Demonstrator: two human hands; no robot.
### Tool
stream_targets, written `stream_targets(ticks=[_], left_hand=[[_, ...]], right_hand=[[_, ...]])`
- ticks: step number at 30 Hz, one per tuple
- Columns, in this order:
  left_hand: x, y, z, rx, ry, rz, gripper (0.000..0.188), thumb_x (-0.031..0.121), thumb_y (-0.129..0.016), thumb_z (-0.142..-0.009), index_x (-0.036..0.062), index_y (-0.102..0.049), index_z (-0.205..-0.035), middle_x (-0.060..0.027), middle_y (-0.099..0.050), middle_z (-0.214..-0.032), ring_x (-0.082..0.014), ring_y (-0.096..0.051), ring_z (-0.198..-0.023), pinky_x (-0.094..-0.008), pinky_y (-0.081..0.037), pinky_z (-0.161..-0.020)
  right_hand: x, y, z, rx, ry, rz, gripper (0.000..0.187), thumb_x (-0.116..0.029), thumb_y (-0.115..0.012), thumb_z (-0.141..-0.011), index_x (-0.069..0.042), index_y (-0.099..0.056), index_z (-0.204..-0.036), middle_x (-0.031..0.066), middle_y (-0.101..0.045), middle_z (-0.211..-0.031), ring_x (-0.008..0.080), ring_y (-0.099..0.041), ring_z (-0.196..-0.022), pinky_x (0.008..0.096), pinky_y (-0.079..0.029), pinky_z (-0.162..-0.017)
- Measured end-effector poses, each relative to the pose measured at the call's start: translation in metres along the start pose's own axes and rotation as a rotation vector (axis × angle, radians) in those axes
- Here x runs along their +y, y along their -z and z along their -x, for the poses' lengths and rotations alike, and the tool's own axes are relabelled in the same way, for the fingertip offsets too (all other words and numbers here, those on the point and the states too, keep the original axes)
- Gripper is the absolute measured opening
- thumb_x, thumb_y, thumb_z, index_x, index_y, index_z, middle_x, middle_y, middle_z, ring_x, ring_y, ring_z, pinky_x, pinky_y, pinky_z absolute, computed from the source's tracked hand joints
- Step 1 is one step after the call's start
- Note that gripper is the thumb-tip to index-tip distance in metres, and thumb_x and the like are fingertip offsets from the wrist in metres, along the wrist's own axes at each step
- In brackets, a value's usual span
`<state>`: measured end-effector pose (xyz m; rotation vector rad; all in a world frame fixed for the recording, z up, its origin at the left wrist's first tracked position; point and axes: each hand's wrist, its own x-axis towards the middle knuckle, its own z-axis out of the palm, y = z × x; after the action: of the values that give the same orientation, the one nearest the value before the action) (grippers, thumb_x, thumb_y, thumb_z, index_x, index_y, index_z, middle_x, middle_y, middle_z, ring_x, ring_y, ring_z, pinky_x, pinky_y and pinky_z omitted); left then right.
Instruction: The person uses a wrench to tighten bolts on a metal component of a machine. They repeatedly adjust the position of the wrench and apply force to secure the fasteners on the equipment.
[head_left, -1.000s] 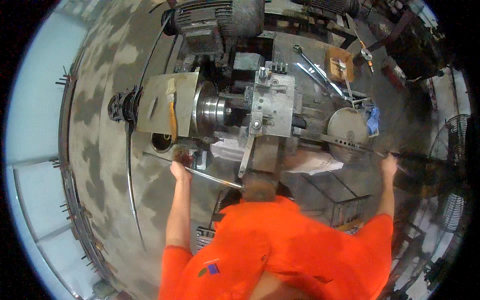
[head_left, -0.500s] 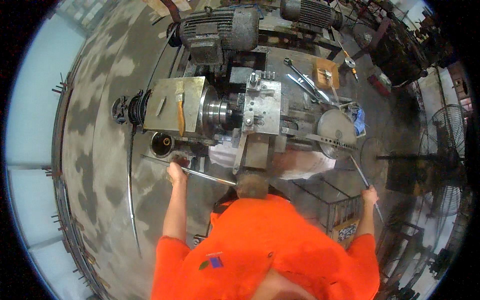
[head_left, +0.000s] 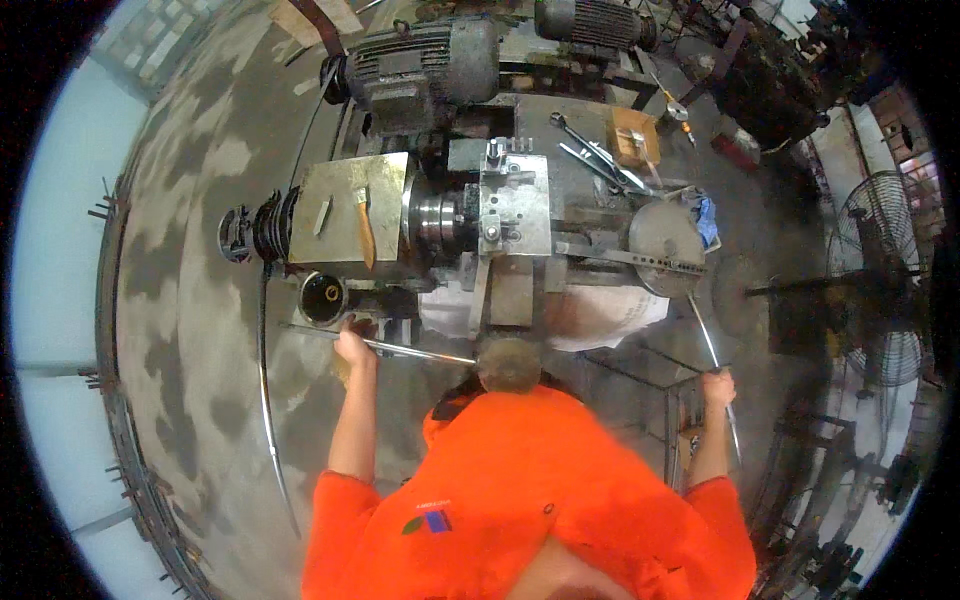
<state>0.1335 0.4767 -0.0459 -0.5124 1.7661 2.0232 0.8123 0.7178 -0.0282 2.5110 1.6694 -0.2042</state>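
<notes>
My left hand is closed around a metal rod that runs to a worn round hub in front of my body. Off to the right, my right hand grips a second metal rod, which slopes up to a round grey disc. Between them stands a lathe-like machine with a bolted steel block on its slide. A shiny cylindrical part sits left of the block. On the machine's flat-topped housing lies a wooden-handled brush.
A black round container stands near my left hand. Behind the machine is a large ribbed motor. Wrenches and an open box lie at the back right. Fans stand farther right. A long bar lies on the left floor.
My right hand has moved inward to the left, and its rod stands steeper. My left hand keeps its hold with little movement. The whole view has shifted slightly.
</notes>
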Motion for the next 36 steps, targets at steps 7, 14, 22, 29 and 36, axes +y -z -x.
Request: stream_targets(ticks=[7,14,22,29,36], left_hand=[[0.0,0.001,0.005,-0.005,-0.009,0.012,0.022,0.011,-0.057,-0.08,-0.0087,-0.058,-0.088,-0.0179,-0.062,-0.07,-0.0256,-0.06,-0.058,-0.0362,-0.049,-0.053],[0.003,0.007,0.003,-0.021,0.017,-0.019,0.017,0.009,-0.057,-0.079,-0.0076,-0.06,-0.081,-0.0168,-0.063,-0.07,-0.0237,-0.06,-0.058,-0.0343,-0.047,-0.052],[-0.01,0.012,-0.016,-0.036,-0.032,0.027,0.016,0.01,-0.056,-0.081,-0.0054,-0.059,-0.08,-0.0143,-0.061,-0.07,-0.0237,-0.059,-0.056,-0.0355,-0.049,-0.051],[0.011,0.035,-0.002,-0.222,0.164,-0.063,0.03,0.022,-0.059,-0.084,-0.0081,-0.057,-0.087,-0.0153,-0.061,-0.071,-0.0235,-0.061,-0.058,-0.0309,-0.048,-0.049],[0.066,0.064,0.019,-0.488,0.088,-0.435,0.024,0.015,-0.062,-0.081,-0.0085,-0.057,-0.083,-0.0117,-0.059,-0.071,-0.0167,-0.059,-0.061,-0.0264,-0.046,-0.051]], right_hand=[[-0.013,0.013,0.035,-0.014,-0.047,-0.024,0.045,-0.029,-0.061,-0.062,-0.004,-0.06,-0.099,0.0206,-0.064,-0.098,0.0387,-0.06,-0.095,0.0464,-0.045,-0.087],[-0.008,-0.008,0.052,0.017,-0.021,-0.084,0.04,-0.028,-0.062,-0.062,-0.003,-0.061,-0.093,0.0224,-0.064,-0.097,0.0406,-0.061,-0.091,0.045,-0.048,-0.081],[-0.021,-0.013,0.067,0.031,-0.073,-0.045,0.038,-0.023,-0.057,-0.064,0.0,-0.061,-0.094,0.0209,-0.064,-0.095,0.0386,-0.062,-0.09,0.0439,-0.049,-0.081],[-0.029,-0.006,0.077,0.004,-0.086,-0.063,0.041,-0.025,-0.061,-0.061,-0.001,-0.06,-0.094,0.0235,-0.064,-0.094,0.039,-0.062,-0.09,0.0442,-0.049,-0.081],[-0.018,-0.017,0.075,0.016,-0.096,-0.062,0.042,-0.027,-0.061,-0.063,0.0,-0.059,-0.095,0.0245,-0.063,-0.098,0.0386,-0.061,-0.093,0.0443,-0.048,-0.082]])
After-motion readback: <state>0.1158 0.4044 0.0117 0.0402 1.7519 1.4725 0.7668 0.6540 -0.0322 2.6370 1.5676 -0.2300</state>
